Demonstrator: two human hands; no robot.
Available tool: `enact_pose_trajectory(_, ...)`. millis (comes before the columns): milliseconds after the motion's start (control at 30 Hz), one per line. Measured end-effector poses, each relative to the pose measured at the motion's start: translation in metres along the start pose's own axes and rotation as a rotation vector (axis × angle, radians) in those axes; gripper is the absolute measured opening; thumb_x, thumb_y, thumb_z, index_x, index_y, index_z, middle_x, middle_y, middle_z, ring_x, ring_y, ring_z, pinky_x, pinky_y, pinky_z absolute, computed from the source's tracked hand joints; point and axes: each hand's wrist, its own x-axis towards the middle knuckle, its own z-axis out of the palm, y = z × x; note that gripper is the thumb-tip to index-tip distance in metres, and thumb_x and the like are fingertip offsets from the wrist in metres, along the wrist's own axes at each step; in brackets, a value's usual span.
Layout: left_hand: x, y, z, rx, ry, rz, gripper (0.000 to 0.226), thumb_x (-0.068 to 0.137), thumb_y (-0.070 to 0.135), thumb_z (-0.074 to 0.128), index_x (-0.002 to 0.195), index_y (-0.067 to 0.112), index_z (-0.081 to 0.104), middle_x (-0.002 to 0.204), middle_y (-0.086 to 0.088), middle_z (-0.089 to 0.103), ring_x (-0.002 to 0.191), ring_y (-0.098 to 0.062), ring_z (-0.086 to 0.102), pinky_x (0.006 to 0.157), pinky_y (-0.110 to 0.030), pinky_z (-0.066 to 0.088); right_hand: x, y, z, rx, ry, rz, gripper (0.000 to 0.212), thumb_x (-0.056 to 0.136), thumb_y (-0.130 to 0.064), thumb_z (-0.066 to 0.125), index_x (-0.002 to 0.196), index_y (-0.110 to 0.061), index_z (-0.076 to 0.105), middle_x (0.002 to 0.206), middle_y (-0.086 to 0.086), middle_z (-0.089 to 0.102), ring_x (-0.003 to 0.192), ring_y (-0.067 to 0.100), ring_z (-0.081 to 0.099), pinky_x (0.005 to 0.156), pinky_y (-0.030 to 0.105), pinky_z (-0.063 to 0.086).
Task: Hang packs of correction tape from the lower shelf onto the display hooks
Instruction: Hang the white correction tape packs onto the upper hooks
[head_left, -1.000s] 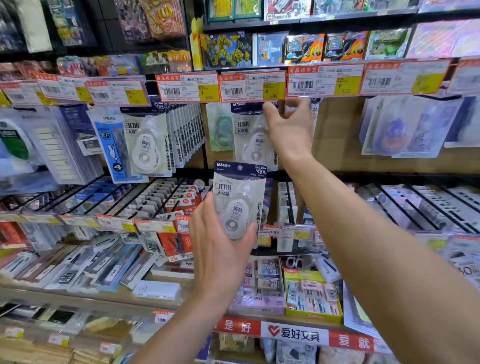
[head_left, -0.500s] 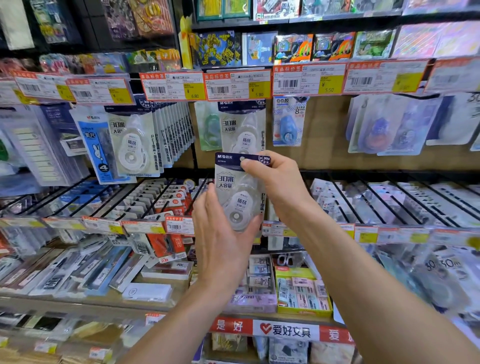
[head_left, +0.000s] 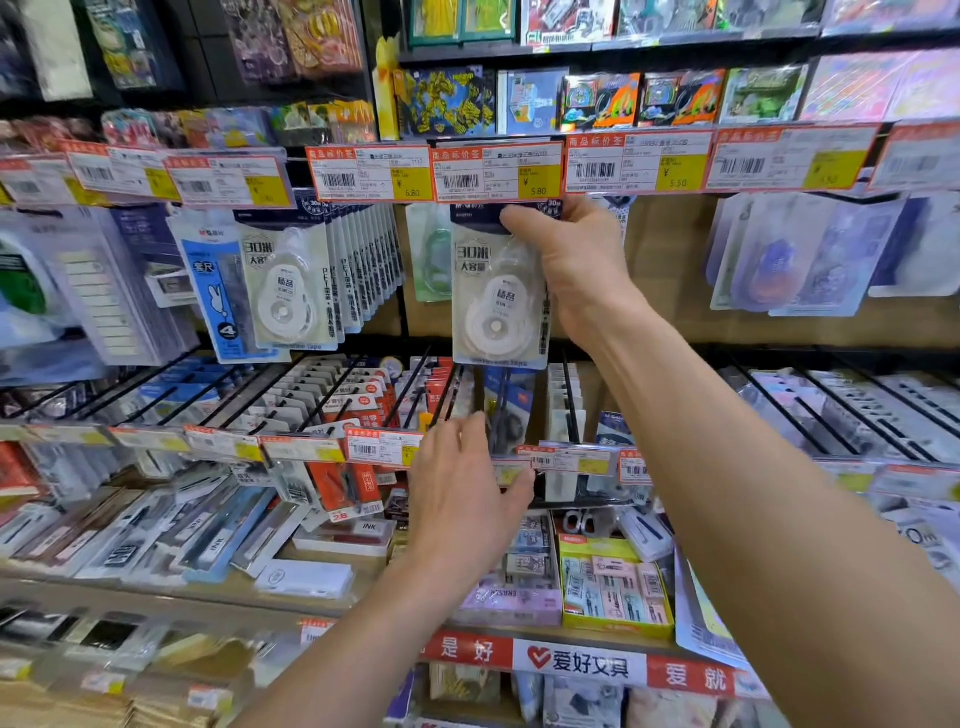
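At 12 o'clock, pack: held upright, top tucked just under the 5.80 tag; whether it is hung cannot be told.
Right hand: clamped on the pack's top right edge.
Left hand: at 6 o'clock of the pack, fingers loosely spread, nothing held.
Row: like packs hung at 9 o'clock.

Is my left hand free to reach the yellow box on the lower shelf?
Probably yes: the left hand is open and empty, and the yellow box sits uncovered below it, to its right.
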Motion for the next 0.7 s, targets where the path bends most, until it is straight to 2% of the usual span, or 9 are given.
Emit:
enact_pose_trajectory(167,0.000,-0.003,0.004,0.058,-0.051,0.010,0.073,0.093,0.056,0.054,0.152,0.020,0.032,0.143,0.001,0.040,0.137,-0.020,0.030,0.118,-0.041,0.029,0.011,0.002,0.002,0.000,0.013,0.007,0.012,0.085,-0.005,0.078,0.088,-0.015,0.073,0.091,0.003,0.080,0.090,0.024,0.077,0.094,0.049,0.059)
enact_pose_trajectory(433,0.000,-0.008,0.011,0.072,-0.019,0.041,0.073,0.092,0.053,0.056,0.152,0.019,0.032,0.148,0.000,0.038,0.140,-0.021,0.027,0.119,-0.041,0.027,0.009,0.010,0.000,-0.056,-0.051,-0.035,0.020,0.093,-0.004,0.069,0.106,-0.019,0.069,0.106,0.001,0.078,0.099,0.018,0.076,0.099,0.044,0.058)
enact_pose_trajectory(700,-0.001,-0.013,0.016,0.099,0.019,0.091,0.071,0.092,0.051,0.057,0.151,0.018,0.034,0.144,0.000,0.040,0.137,-0.021,0.028,0.118,-0.038,0.029,0.009,0.009,0.003,-0.045,-0.020,-0.051,0.016,0.091,-0.006,0.073,0.101,-0.017,0.073,0.101,0.001,0.080,0.096,0.019,0.076,0.097,0.044,0.059)
